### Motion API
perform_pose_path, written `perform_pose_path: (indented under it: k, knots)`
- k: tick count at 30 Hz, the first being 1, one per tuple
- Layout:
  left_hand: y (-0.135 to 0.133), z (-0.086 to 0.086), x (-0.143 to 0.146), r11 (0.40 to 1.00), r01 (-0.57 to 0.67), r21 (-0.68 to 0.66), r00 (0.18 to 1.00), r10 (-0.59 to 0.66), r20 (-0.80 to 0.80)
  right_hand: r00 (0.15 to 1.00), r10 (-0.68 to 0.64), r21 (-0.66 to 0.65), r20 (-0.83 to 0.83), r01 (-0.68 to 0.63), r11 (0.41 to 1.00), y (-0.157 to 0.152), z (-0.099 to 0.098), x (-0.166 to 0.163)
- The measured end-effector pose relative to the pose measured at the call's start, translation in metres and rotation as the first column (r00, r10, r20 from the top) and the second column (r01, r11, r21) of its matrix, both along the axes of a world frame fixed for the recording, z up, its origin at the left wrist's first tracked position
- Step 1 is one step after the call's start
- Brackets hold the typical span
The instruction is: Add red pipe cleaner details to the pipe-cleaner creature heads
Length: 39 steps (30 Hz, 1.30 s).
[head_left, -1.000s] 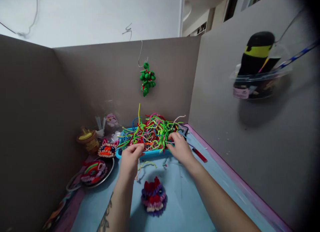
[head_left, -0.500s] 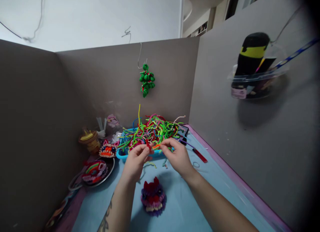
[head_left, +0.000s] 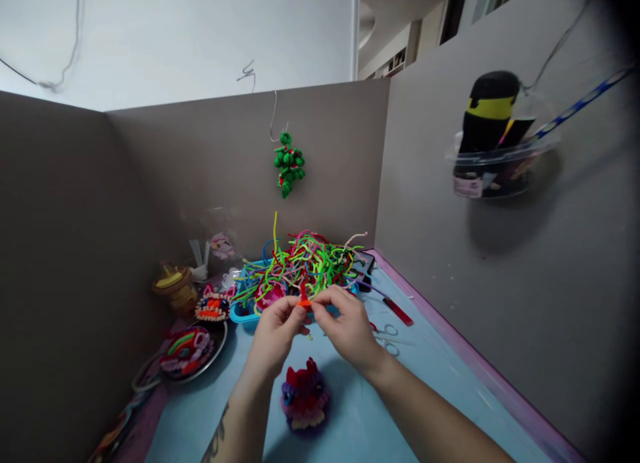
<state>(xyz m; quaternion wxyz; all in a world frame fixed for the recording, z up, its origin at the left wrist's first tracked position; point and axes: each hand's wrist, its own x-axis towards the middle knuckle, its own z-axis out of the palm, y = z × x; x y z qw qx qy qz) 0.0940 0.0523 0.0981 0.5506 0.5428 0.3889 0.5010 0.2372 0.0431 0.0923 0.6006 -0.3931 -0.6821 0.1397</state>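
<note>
My left hand [head_left: 276, 331] and my right hand [head_left: 346, 324] meet above the blue table mat [head_left: 360, 416], fingertips pinched together on a short orange pipe cleaner piece [head_left: 303, 302]. Just behind them a blue tray [head_left: 239, 311] holds a tangled heap of coloured pipe cleaners [head_left: 300, 263]. Below my hands a small red, purple and pink pipe cleaner figure [head_left: 305, 398] stands on the mat.
Grey cardboard walls close in three sides. A green pipe cleaner ornament [head_left: 287, 163] hangs on the back wall. A clear tub [head_left: 495, 163] with a black-yellow object is fixed to the right wall. Finished figures [head_left: 186, 348], a plate and a yellow-lidded jar [head_left: 173, 288] sit left. Scissors [head_left: 387, 333] lie right.
My hands drew back from the pile and came together, now pinching an orange piece between them. The view shifted slightly left.
</note>
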Motion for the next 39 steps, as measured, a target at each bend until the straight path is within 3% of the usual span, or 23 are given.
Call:
perform_pose_path:
  k: [8,14,19,30,33,36,39]
  knots:
    - [-0.003,0.004,-0.002,0.99,0.037,-0.135,0.976,-0.007,0.216,0.999,0.032,0.009,-0.009,-0.032,0.999,0.001,0.0,0.002]
    - [-0.003,0.007,-0.002,0.98,0.077,-0.181,0.959,-0.023,0.281,0.999,0.038,0.042,0.028,-0.039,0.998,0.002,0.001,0.003]
    - [-0.003,0.008,-0.002,0.984,0.075,-0.163,0.966,-0.031,0.258,0.998,0.03,0.037,0.052,-0.032,0.999,0.001,0.001,0.002]
    - [-0.001,0.0,0.002,0.996,-0.048,-0.073,0.989,0.058,0.134,0.99,0.128,-0.07,-0.057,-0.132,0.989,0.002,0.004,0.003]
    - [-0.001,-0.003,0.003,0.999,-0.023,-0.042,0.993,0.027,0.118,0.96,0.234,-0.196,-0.154,-0.261,0.945,0.005,0.004,0.004]
    - [-0.001,-0.005,0.004,1.0,-0.006,-0.031,0.994,0.009,0.105,0.887,0.353,-0.312,-0.296,-0.44,0.842,0.009,0.002,0.005]
    - [-0.001,-0.007,0.006,0.999,-0.02,-0.036,0.996,0.023,0.09,0.845,0.36,-0.342,-0.395,-0.499,0.796,0.011,0.0,0.003]
